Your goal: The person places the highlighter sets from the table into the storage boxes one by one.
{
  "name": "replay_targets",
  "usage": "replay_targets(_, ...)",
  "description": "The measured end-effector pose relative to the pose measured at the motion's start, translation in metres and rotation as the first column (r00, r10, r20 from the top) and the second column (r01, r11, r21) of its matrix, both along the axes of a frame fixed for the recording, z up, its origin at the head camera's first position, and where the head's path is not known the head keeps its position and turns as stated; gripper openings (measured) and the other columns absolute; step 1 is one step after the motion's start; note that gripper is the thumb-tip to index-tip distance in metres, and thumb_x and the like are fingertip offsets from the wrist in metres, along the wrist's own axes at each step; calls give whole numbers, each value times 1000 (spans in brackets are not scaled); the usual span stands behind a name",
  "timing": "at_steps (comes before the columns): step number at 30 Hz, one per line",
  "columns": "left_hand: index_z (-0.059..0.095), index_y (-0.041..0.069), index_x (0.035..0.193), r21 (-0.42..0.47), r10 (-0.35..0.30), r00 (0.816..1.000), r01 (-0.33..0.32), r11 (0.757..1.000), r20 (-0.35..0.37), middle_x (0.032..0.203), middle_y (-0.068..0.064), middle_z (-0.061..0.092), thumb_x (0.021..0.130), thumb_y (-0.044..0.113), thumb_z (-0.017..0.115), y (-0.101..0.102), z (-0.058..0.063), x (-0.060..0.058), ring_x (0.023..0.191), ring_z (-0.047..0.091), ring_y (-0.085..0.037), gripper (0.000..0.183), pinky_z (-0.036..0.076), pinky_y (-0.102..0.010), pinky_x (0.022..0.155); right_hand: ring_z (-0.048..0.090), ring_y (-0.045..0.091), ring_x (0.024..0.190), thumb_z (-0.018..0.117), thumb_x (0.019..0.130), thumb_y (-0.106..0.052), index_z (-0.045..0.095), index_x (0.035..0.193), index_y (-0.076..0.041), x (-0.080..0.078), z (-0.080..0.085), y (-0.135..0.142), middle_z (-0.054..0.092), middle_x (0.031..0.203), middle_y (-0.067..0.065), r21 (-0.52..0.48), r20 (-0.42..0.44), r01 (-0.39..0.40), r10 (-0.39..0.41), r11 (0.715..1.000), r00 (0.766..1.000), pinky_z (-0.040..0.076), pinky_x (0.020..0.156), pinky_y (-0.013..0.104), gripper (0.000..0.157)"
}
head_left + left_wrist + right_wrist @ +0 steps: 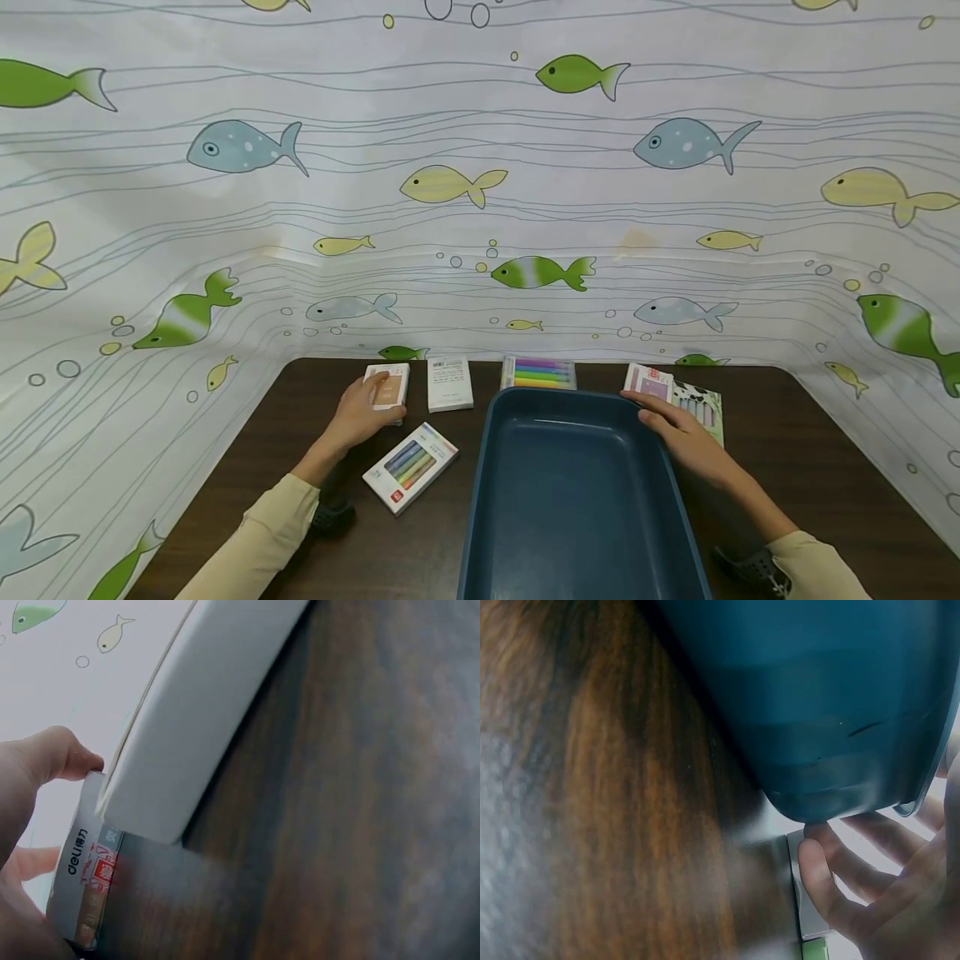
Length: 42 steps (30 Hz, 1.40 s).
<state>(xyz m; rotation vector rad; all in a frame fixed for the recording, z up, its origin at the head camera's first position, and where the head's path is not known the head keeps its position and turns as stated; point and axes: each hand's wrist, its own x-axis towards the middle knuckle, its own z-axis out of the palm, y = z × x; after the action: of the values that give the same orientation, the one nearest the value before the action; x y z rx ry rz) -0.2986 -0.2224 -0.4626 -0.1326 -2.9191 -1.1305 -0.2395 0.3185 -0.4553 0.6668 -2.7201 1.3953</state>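
In the head view my left hand (365,414) grips a white box (391,389) with a tan panel at the table's far left. The left wrist view shows the thumb at one end of this deli-marked box (82,862) and a finger along its side. My right hand (686,437) is at the far right corner of the dark blue tray (577,508), over the near edge of a white box with a lilac panel (649,382). Its fingers are extended in the right wrist view; contact with that box is partly hidden.
A white box of coloured pens (411,467) lies left of the tray. Behind are a white box with printed text (450,384) and a clear pack of rainbow-coloured pens (537,372). A panda-patterned pack (701,408) lies right. A fish-print sheet (480,225) borders the table (300,417).
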Motion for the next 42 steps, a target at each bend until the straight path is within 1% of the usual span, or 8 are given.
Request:
replay_targets(3,36,6,156,41,-5,1000,5,999,4,159,-33,19,87,34,75,-1,-1,0,142,20,-52,84,27,-66,106,47,36,135,40,112,-31,42,157,-19,0,0,0,45,154,10,-3,6,2,-2,1000,1000,47,98,41,46)
replay_targets(9,42,4,153,58,-18,1000,19,998,-24,157,-31,26,84,24,73,-1,1,2,125,39,-45,78,39,-55,93,47,39,134,40,112,-31,42,157,-18,0,1,-2,46,153,11,-3,18,1,-1,1000,1000,46,98,51,47)
replay_targets(15,48,5,148,35,-31,999,31,999,-25,156,-32,26,85,23,73,-2,3,4,119,43,-45,70,42,-54,89,45,43,135,41,112,-31,41,157,-14,0,2,-4,44,154,14,-22,18,-3,3,1000,1000,40,98,64,48)
replay_targets(20,52,5,146,-4,-33,997,33,999,-74,152,-32,34,86,27,76,-3,3,5,121,43,-46,68,43,-58,88,45,43,135,41,112,-31,41,157,-14,0,2,-4,44,154,14,-20,18,-5,5,1000,1000,41,98,64,48)
replay_targets(24,55,3,144,-5,-29,995,28,1000,-99,148,-31,39,84,26,78,-3,4,3,119,45,-45,68,44,-56,88,46,42,135,41,112,-32,41,157,-15,-1,2,-4,44,154,14,-15,15,1,0,1000,1000,40,98,64,48)
replay_targets(28,56,1,142,29,-21,996,23,999,-84,146,-31,41,83,25,83,-4,8,2,113,47,-41,69,45,-51,85,47,41,134,41,112,-32,42,157,-18,0,3,-4,45,154,14,-6,7,9,-9,1000,1000,41,98,63,48)
replay_targets(34,60,2,140,82,-10,1000,12,997,-29,141,-28,46,78,24,89,-4,11,3,100,51,-35,72,45,-42,78,46,43,134,42,112,-31,41,157,-15,0,2,-3,43,154,15,5,2,11,-11,1000,1000,41,98,65,49)
replay_targets(42,61,5,141,152,36,998,-44,987,53,129,-25,53,76,22,87,-5,16,2,92,53,-32,72,45,-38,73,43,45,135,45,111,-31,41,157,-16,0,-2,-3,41,155,16,20,-4,22,-22,1000,1000,40,97,67,49)
